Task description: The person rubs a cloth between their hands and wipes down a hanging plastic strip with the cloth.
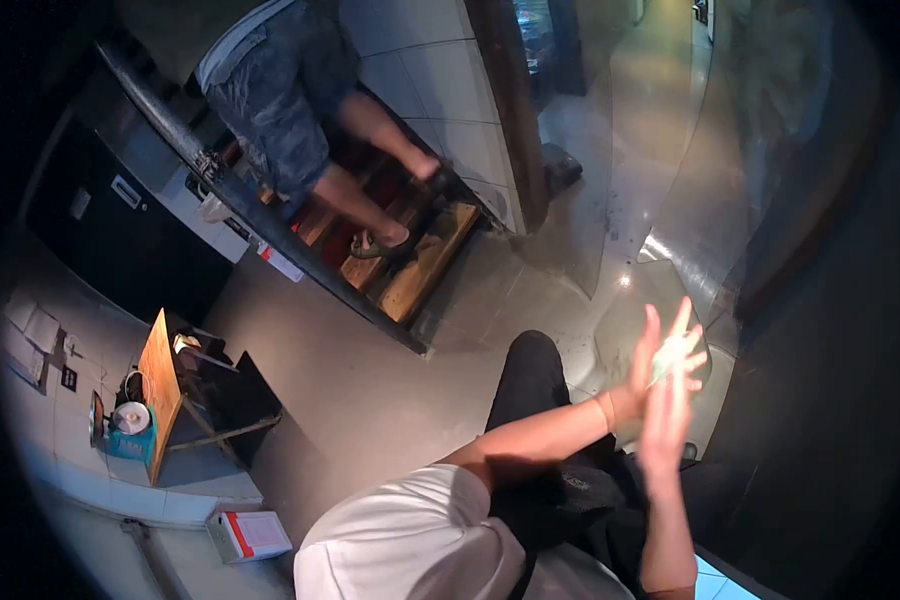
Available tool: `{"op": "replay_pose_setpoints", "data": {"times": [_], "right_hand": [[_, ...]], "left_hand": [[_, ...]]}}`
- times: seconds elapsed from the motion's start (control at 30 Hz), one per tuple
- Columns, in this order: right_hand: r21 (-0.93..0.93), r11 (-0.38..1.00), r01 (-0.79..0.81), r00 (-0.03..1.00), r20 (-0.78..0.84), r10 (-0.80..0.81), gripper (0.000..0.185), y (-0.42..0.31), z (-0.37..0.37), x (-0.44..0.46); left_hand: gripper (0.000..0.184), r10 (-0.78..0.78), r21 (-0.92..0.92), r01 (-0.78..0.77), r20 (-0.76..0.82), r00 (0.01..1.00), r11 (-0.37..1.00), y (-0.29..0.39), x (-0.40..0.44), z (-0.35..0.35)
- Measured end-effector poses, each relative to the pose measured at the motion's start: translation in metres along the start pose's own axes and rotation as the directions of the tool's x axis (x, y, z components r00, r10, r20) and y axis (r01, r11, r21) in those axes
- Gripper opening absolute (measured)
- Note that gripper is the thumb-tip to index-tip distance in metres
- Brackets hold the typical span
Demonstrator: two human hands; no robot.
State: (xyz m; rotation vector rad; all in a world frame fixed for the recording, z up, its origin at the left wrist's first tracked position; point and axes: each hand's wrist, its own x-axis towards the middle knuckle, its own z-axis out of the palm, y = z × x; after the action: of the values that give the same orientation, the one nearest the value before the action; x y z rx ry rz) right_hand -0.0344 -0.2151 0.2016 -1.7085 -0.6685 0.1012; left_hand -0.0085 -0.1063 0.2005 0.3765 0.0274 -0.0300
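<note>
Both of my hands are raised in front of my dark-trousered legs, with the palms close together or touching. Reaching in from the left, my left hand [648, 362] has its thumb up and its fingers spread. My right hand [668, 425] comes up from below with its fingers straight and partly over the left palm. A very bright, overexposed patch lies across the fingers, so any small thing between the hands cannot be made out. No held object shows in either hand.
A person [300, 110] in patterned shorts and sandals is on wooden steps [430, 265] beside a dark rail [260, 225]. At the left are a leaning wooden board [162, 395], a teal scale [133, 440] and a red-and-white box [252, 535]. Grey floor surrounds the steps.
</note>
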Motion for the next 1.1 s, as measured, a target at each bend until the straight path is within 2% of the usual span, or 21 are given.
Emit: {"op": "replay_pose_setpoints", "data": {"times": [0.07, 0.1, 0.17, 0.2, 0.27, 0.3, 0.4, 0.43, 0.47, 0.5, 0.53, 0.57, 0.63, 0.67, 0.73, 0.8, 0.87, 0.93, 1.0, 1.07, 1.1], "right_hand": [[-0.287, 0.918, 0.274, 0.961, 0.111, -0.252, 0.049, -0.030, 0.007, -0.006], [-0.409, 0.862, 0.301, 0.954, 0.115, -0.279, 0.049, -0.013, 0.000, -0.002], [-0.297, 0.943, 0.147, 0.980, -0.083, -0.179, 0.047, 0.030, -0.019, 0.015], [-0.217, 0.972, 0.087, 0.975, -0.181, -0.127, 0.047, 0.043, -0.029, 0.032], [0.115, 0.975, -0.192, 0.971, -0.124, 0.205, 0.046, 0.035, -0.059, 0.057], [0.256, 0.942, -0.216, 0.954, -0.151, 0.259, 0.045, 0.037, -0.061, 0.059], [-0.004, 0.994, -0.107, 0.990, -0.099, 0.106, 0.045, 0.027, -0.033, 0.047], [-0.088, 0.994, -0.060, 0.996, -0.076, 0.054, 0.045, 0.019, -0.020, 0.041], [0.047, 0.994, -0.094, 0.985, -0.141, 0.100, 0.046, 0.004, -0.007, 0.030], [-0.020, 0.999, -0.032, 0.995, -0.094, 0.030, 0.046, -0.003, -0.002, 0.014], [-0.082, 0.996, 0.028, 0.999, -0.042, -0.032, 0.047, -0.006, -0.001, 0.003], [-0.178, 0.982, 0.064, 0.998, 0.007, -0.064, 0.047, -0.008, 0.000, 0.002], [-0.368, 0.918, 0.145, 0.987, 0.114, -0.111, 0.047, -0.006, -0.005, 0.001], [-0.351, 0.933, 0.079, 0.996, -0.010, -0.087, 0.048, 0.030, -0.004, 0.017], [-0.126, 0.992, 0.030, 0.993, -0.107, -0.044, 0.046, 0.054, -0.032, 0.062], [-0.094, 0.966, -0.241, 0.970, -0.057, 0.237, 0.043, 0.011, -0.048, 0.080], [-0.089, 0.996, 0.029, 0.986, -0.158, -0.043, 0.040, 0.011, -0.026, 0.060], [-0.080, 0.996, 0.033, 0.999, 0.006, -0.032, 0.041, -0.009, -0.006, 0.020], [-0.240, 0.946, 0.217, 0.975, 0.006, -0.222, 0.042, -0.020, 0.007, 0.003], [-0.244, 0.960, 0.136, 0.989, -0.021, -0.145, 0.045, 0.025, -0.012, 0.017], [-0.212, 0.974, 0.083, 0.992, -0.074, -0.101, 0.045, 0.048, -0.027, 0.034]], "left_hand": [[0.099, 0.043, -0.064, -0.041, 0.032, 0.999, 0.997, 0.002, 0.005, -0.008], [0.100, 0.041, -0.083, -0.034, 0.088, 0.995, 0.996, 0.000, 0.005, -0.010], [0.102, 0.045, -0.126, -0.020, 0.194, 0.980, 0.992, -0.006, -0.002, -0.003], [0.101, 0.003, 0.017, -0.009, 0.321, 0.947, 1.000, -0.009, -0.011, 0.005], [0.103, -0.100, 0.122, 0.075, 0.214, 0.972, 0.990, -0.009, -0.035, 0.028], [0.101, -0.099, 0.091, 0.076, 0.284, 0.954, 0.993, -0.013, -0.034, 0.013], [0.094, 0.154, 0.288, -0.123, -0.090, 0.984, 0.950, -0.057, -0.003, -0.022], [0.087, 0.192, 0.142, -0.183, -0.054, 0.980, 0.973, -0.065, 0.004, -0.030], [0.077, 0.150, 0.015, -0.149, -0.075, 0.986, 0.989, -0.066, 0.012, -0.049], [0.082, 0.119, -0.132, -0.097, 0.167, 0.979, 0.986, -0.057, 0.019, -0.078], [0.086, 0.205, -0.334, -0.050, 0.448, 0.870, 0.941, -0.052, 0.031, -0.085], [0.090, 0.271, -0.458, 0.110, 0.684, 0.677, 0.882, -0.045, 0.043, -0.091], [0.092, 0.094, -0.288, -0.001, 0.311, 0.946, 0.958, -0.028, 0.021, -0.063], [0.094, 0.033, -0.182, -0.018, 0.084, 0.996, 0.983, -0.020, 0.008, -0.041], [0.095, 0.076, -0.182, -0.062, 0.068, 0.995, 0.981, -0.024, -0.005, 0.008], [0.095, 0.061, -0.127, -0.053, 0.066, 0.996, 0.990, -0.031, -0.011, 0.026], [0.098, 0.092, -0.058, -0.091, 0.015, 0.996, 0.994, -0.024, 0.000, 0.014], [0.100, 0.004, -0.105, -0.016, -0.105, 0.994, 0.994, -0.006, 0.012, -0.004], [0.102, 0.001, -0.139, -0.014, -0.093, 0.996, 0.990, 0.001, 0.012, -0.005], [0.100, 0.039, -0.128, -0.041, -0.023, 0.999, 0.991, -0.007, 0.002, -0.005], [0.096, 0.114, -0.150, -0.096, 0.117, 0.987, 0.984, -0.013, -0.004, 0.000]]}}
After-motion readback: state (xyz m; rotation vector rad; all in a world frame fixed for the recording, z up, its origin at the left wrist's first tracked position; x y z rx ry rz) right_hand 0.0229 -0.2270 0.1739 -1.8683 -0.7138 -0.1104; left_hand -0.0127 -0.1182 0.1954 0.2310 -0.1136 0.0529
